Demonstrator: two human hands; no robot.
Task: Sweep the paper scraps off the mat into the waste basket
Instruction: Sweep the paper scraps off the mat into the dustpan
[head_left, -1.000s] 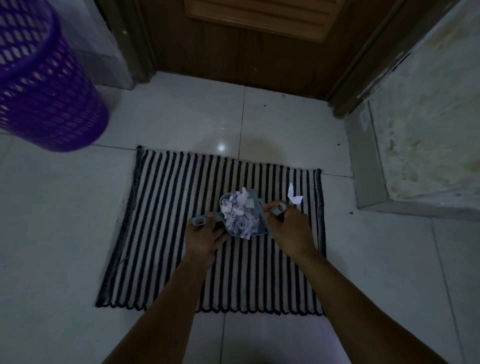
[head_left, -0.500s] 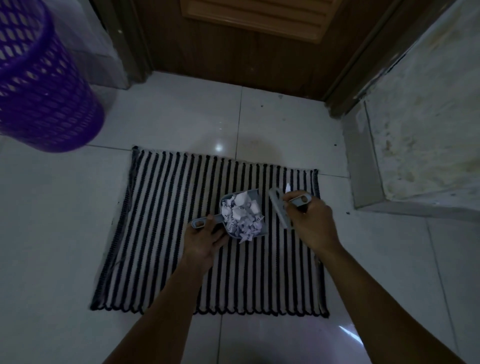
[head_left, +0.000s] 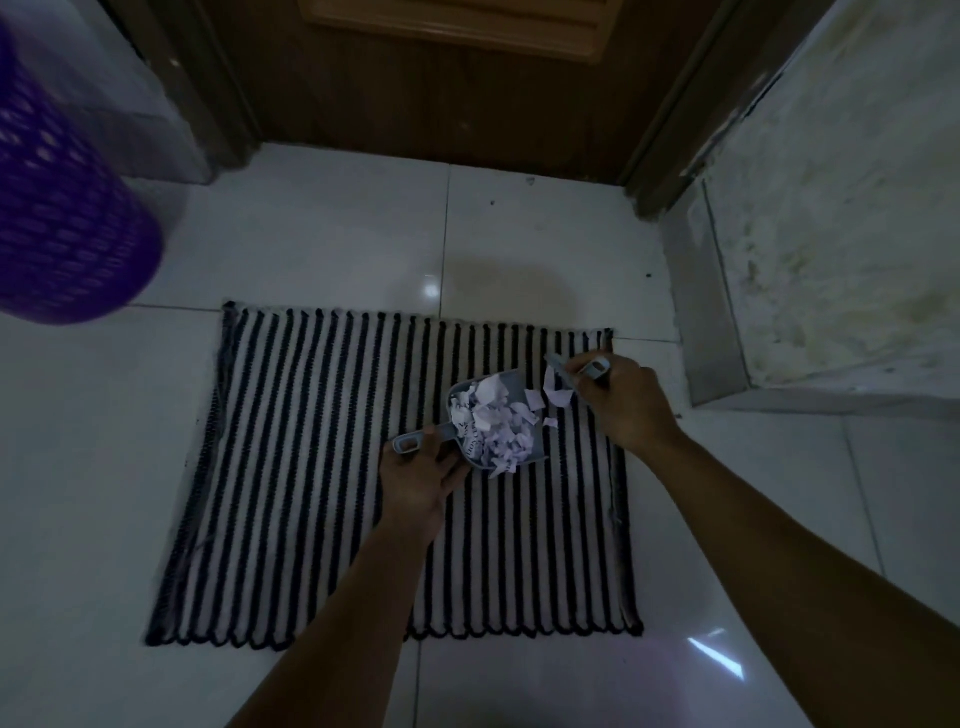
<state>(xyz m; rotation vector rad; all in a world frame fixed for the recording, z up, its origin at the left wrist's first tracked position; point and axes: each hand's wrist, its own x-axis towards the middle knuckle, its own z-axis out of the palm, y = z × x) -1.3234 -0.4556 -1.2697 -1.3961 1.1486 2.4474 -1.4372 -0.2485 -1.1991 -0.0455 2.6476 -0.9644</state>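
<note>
A black-and-white striped mat lies on the tiled floor. My left hand grips the handle of a small grey dustpan resting on the mat, heaped with white paper scraps. My right hand holds a small grey hand brush just right of the pan's mouth. A few loose scraps lie on the mat between the brush and the pan. The purple mesh waste basket stands on the floor at the far left.
A wooden door closes the far side, with its frame on both sides. A raised stone step runs along the right. White floor tiles surround the mat.
My right hand moved the brush away to the right and now brings it back against loose scraps beside the pan's mouth. My left hand keeps the dustpan in place.
</note>
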